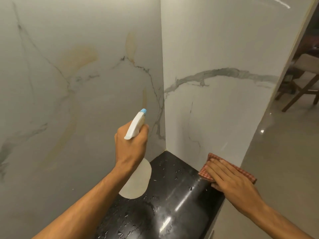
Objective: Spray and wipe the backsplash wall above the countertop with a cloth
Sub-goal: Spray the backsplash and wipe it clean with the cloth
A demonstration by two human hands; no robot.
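The marble backsplash wall (77, 87) fills the left and centre, with yellowish smears on it. My left hand (133, 144) grips a white spray bottle (135, 125) with a blue nozzle, which points up toward the wall near the corner. The bottle's pale body shows below my wrist. My right hand (231, 180) lies flat, fingers straight, on a red checked cloth (206, 171). The cloth rests on the black countertop (172, 195) at its right edge, against the side wall panel (224, 100).
The black countertop is glossy and speckled and ends in a narrow corner where the two marble panels meet. To the right the floor (284, 169) is shiny and grey. A wooden chair (300, 83) stands at the far right.
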